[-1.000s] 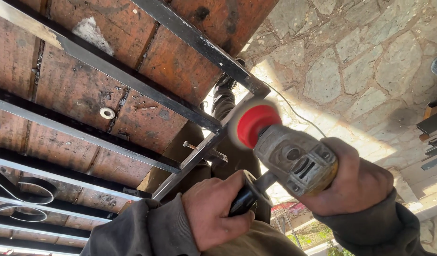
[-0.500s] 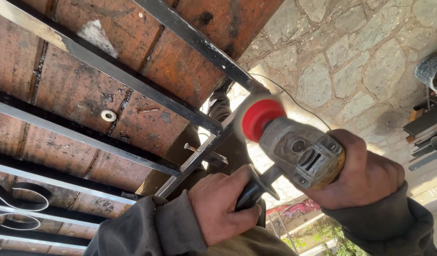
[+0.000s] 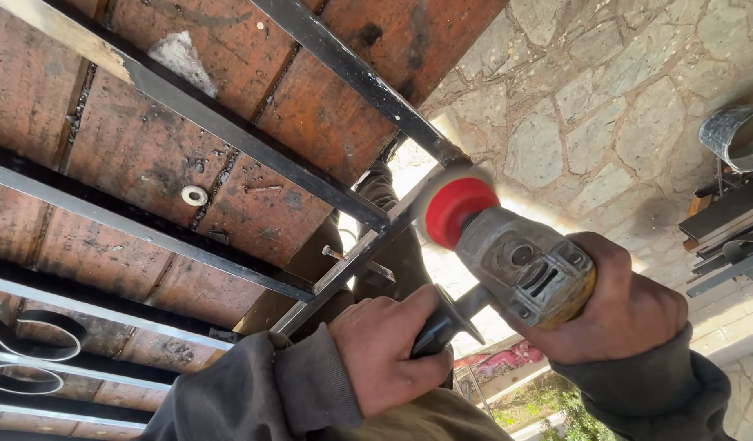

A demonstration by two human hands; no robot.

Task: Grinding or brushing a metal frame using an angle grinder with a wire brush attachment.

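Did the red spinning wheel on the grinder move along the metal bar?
Cannot tell. The red wheel sits at the same frame end bar, near its corner joint, throughout; the camera shifts, so small slides are unclear.

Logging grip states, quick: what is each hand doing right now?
Left hand: closed around the black side handle of the angle grinder.
Right hand: closed around the grinder's grey body.

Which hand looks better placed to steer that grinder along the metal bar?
Probably the left hand: it grips the black side handle of the grinder, nearest the red disc on the bar. The right hand carries the body.
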